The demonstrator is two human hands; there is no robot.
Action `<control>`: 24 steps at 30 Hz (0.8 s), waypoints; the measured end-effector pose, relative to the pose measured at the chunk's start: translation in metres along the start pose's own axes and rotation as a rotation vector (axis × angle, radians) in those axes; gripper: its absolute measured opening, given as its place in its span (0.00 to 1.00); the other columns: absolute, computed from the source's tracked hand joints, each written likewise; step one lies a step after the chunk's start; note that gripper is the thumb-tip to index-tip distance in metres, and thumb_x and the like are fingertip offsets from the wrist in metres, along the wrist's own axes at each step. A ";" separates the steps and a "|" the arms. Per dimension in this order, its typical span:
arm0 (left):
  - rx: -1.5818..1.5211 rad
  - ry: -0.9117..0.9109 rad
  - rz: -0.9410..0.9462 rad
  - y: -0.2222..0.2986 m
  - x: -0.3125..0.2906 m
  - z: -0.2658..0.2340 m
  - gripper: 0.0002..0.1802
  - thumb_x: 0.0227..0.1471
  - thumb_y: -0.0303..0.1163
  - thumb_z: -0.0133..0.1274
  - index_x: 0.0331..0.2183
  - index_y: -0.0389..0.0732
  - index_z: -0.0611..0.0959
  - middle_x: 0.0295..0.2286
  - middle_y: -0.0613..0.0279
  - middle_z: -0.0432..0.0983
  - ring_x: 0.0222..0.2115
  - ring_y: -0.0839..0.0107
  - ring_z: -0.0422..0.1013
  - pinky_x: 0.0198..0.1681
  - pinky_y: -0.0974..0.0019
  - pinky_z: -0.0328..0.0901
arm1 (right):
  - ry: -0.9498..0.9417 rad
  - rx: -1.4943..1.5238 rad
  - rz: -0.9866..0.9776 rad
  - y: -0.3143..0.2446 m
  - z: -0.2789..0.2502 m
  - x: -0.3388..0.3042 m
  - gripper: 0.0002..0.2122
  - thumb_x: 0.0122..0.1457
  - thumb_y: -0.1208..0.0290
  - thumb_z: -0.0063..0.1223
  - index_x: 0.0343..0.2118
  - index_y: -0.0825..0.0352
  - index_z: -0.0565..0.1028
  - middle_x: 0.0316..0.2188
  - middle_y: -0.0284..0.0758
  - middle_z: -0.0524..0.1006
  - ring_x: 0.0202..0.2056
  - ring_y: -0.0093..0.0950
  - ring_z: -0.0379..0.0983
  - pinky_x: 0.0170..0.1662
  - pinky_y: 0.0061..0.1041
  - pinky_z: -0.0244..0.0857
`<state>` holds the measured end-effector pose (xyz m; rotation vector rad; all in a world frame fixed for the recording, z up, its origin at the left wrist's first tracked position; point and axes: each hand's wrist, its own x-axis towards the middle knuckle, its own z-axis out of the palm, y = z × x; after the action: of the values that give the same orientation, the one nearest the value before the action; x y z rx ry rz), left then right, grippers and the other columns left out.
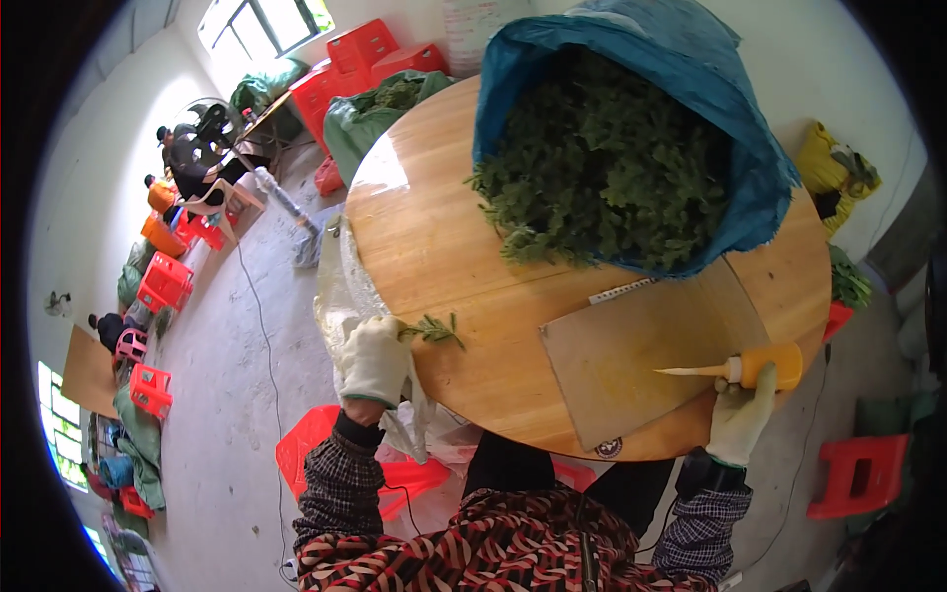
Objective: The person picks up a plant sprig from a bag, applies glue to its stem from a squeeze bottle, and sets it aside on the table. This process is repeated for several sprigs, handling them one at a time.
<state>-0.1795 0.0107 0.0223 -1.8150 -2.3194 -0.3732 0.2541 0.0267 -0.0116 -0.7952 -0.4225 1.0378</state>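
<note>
My left hand (375,357), in a white glove, is closed at the left edge of the round wooden table (444,227). A small green sprig (434,331) sticks out from its fingers over the tabletop. My gloved right hand (742,419) grips a yellow squeeze bottle (771,367), tilted on its side with its long pale nozzle pointing left. Under the nozzle lies a flat brownish board (641,355). Across the table, a large blue sack (760,148) lies with its mouth toward me, full of green sprigs (612,158).
A clear plastic bag (340,276) hangs at the table's left edge. A ruler-like white strip (621,291) lies beside the board. Red stools (360,49) stand behind a green sack (345,133). Another red stool (858,476) is at right. People sit at far left.
</note>
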 end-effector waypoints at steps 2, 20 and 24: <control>-0.074 0.106 0.009 0.005 -0.001 -0.006 0.06 0.46 0.33 0.57 0.28 0.42 0.84 0.26 0.56 0.78 0.29 0.56 0.74 0.34 0.57 0.68 | 0.010 0.005 0.001 -0.001 0.000 0.000 0.14 0.61 0.61 0.52 0.46 0.61 0.68 0.34 0.30 0.72 0.32 0.22 0.68 0.30 0.21 0.62; -0.447 -0.001 0.274 0.112 -0.037 -0.012 0.06 0.45 0.31 0.58 0.30 0.43 0.82 0.26 0.56 0.76 0.31 0.57 0.73 0.34 0.57 0.68 | 0.069 0.004 0.010 -0.005 0.007 -0.005 0.15 0.61 0.58 0.50 0.41 0.65 0.70 0.31 0.32 0.72 0.29 0.22 0.65 0.31 0.23 0.62; -0.335 0.135 0.175 0.120 -0.032 -0.010 0.10 0.47 0.34 0.57 0.34 0.43 0.80 0.27 0.56 0.75 0.33 0.56 0.73 0.35 0.57 0.68 | 0.076 0.031 0.021 -0.006 0.010 -0.005 0.13 0.63 0.59 0.49 0.43 0.63 0.69 0.31 0.30 0.71 0.28 0.20 0.65 0.32 0.21 0.61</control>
<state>-0.0552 0.0056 0.0339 -2.0457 -2.0851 -0.8715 0.2489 0.0238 -0.0005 -0.8097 -0.3333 1.0281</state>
